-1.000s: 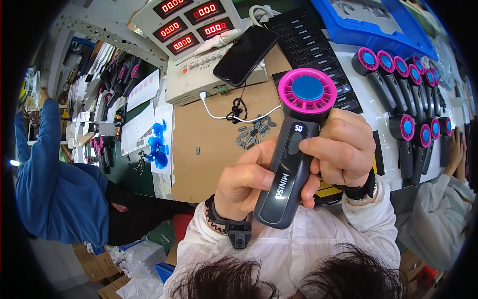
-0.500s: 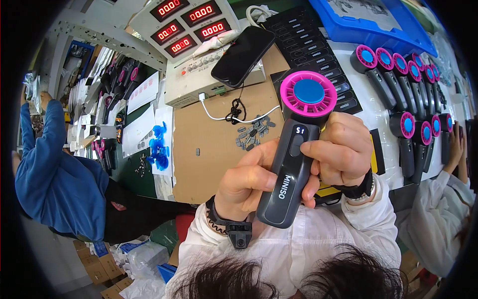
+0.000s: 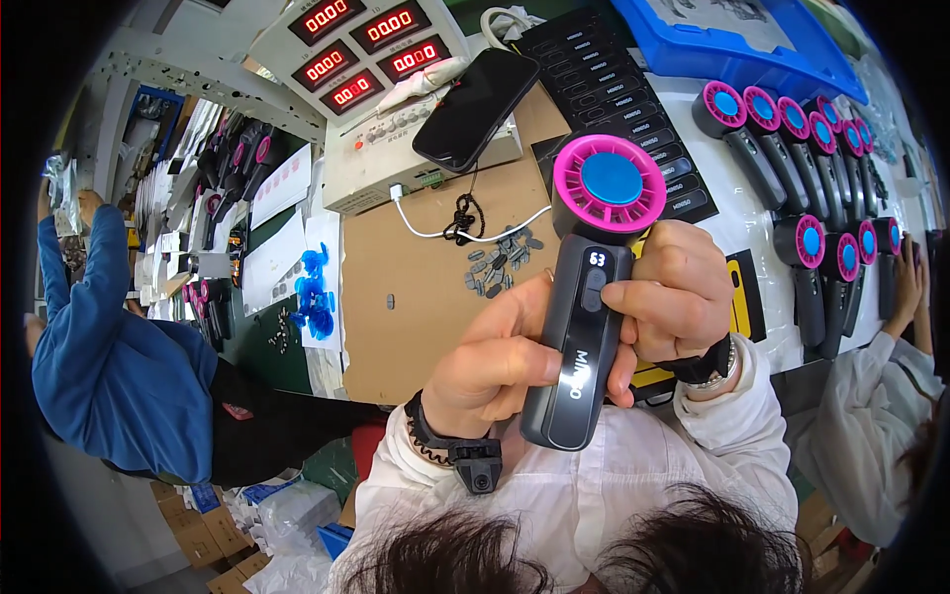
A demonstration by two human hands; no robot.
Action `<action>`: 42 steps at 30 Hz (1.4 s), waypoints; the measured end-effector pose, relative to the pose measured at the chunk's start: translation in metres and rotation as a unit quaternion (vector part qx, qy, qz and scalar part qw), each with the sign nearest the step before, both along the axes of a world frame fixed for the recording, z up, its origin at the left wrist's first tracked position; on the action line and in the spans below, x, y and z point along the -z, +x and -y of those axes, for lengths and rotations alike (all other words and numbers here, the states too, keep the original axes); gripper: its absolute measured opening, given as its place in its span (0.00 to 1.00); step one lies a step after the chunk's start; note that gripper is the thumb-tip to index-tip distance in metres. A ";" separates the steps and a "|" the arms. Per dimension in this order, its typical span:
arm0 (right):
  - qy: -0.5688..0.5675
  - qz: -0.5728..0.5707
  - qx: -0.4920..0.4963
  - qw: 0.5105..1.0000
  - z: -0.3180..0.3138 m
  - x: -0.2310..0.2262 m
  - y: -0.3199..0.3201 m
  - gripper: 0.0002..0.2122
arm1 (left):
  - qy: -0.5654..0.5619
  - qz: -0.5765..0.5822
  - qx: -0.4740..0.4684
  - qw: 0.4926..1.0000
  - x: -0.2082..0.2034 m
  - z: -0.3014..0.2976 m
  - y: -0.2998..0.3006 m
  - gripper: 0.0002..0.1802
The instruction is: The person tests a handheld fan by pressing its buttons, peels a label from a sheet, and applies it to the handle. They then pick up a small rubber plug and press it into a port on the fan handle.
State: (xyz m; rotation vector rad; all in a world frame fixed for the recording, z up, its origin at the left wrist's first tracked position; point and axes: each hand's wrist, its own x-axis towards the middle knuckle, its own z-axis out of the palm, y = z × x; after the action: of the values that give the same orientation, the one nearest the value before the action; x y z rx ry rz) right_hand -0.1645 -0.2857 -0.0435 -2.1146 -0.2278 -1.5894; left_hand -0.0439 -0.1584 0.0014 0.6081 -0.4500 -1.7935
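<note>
A dark grey handheld fan (image 3: 572, 337) with a pink grille and blue centre is held up in front of me, its head pointing away. My left hand (image 3: 495, 371) wraps the lower handle, thumb lying on its front. From the right, my right hand (image 3: 678, 297) grips the upper handle, with a fingertip at the long button below a small lit display. Beyond the fan, several small grey oval pieces (image 3: 500, 262) lie in a pile on brown board (image 3: 396, 346). One such piece (image 3: 390, 302) lies apart to the left.
A meter with red digits (image 3: 381, 59) stands at the back, a black phone (image 3: 477, 109) leaning on it near a white cable (image 3: 475, 239). Several finished-looking fans (image 3: 752, 158) and a blue tray (image 3: 732, 49) are right. Co-workers sit left (image 3: 119, 346) and right (image 3: 871, 406).
The fan's handle has turned slightly more upright, and the number on its display has changed. Both hands keep their grip.
</note>
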 end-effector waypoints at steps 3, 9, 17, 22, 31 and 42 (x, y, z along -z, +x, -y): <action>-0.002 0.003 -0.003 1.000 0.000 0.002 0.001 0.08 | 0.001 0.009 0.006 1.000 0.000 0.000 0.000 0.29; -0.008 0.014 -0.003 1.000 0.000 0.003 0.002 0.07 | -0.012 0.015 0.006 1.000 0.001 0.000 0.000 0.29; -0.017 0.017 0.004 1.000 0.001 0.004 0.002 0.07 | -0.018 -0.002 0.009 1.000 0.002 0.001 0.000 0.29; 0.002 -0.003 -0.002 1.000 0.001 0.000 0.000 0.08 | 0.007 -0.004 -0.008 1.000 0.001 0.000 -0.001 0.29; 0.111 0.012 -0.012 0.994 -0.008 -0.001 -0.003 0.11 | -0.007 -0.017 0.000 1.000 0.004 0.001 -0.002 0.31; 0.104 0.046 -0.039 0.993 -0.007 -0.002 -0.003 0.08 | -0.040 -0.030 0.002 0.999 0.008 -0.001 0.000 0.32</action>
State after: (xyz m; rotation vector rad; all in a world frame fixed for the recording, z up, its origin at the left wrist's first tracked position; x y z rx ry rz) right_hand -0.1677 -0.2785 -0.0413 -1.8552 -0.1661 -1.5936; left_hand -0.0441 -0.1578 -0.0062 0.4979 -0.4799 -1.7846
